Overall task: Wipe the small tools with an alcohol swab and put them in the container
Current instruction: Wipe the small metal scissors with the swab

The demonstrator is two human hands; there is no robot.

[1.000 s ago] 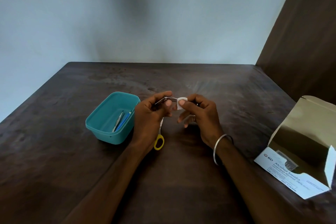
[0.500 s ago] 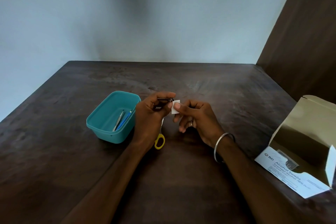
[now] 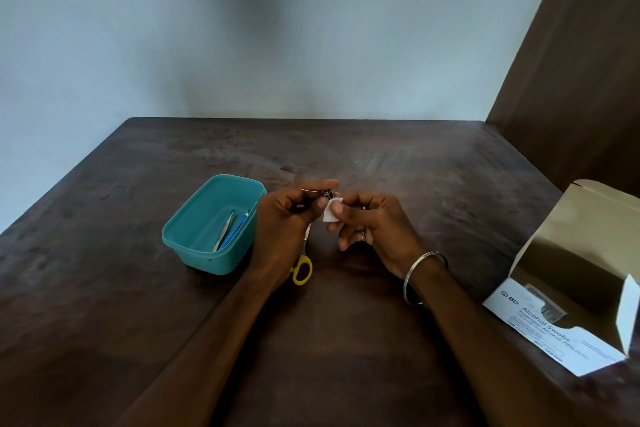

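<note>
Your left hand (image 3: pixel 284 218) grips a small metal tool (image 3: pixel 317 191), fingers curled round it; which tool it is cannot be told. Your right hand (image 3: pixel 372 225) pinches the swab (image 3: pixel 330 213) between thumb and forefinger, other fingers loosely curled, swab touching the tool's end. Scissors (image 3: pixel 302 269) lie on the table (image 3: pixel 346 340) under your left hand, only the yellow handle clear. The container (image 3: pixel 211 229) sits just left of your left hand, tweezers (image 3: pixel 224 230) and a blue tool (image 3: pixel 237 229) inside. The swab box (image 3: pixel 568 305) lies open, well right of your right hand.
</note>
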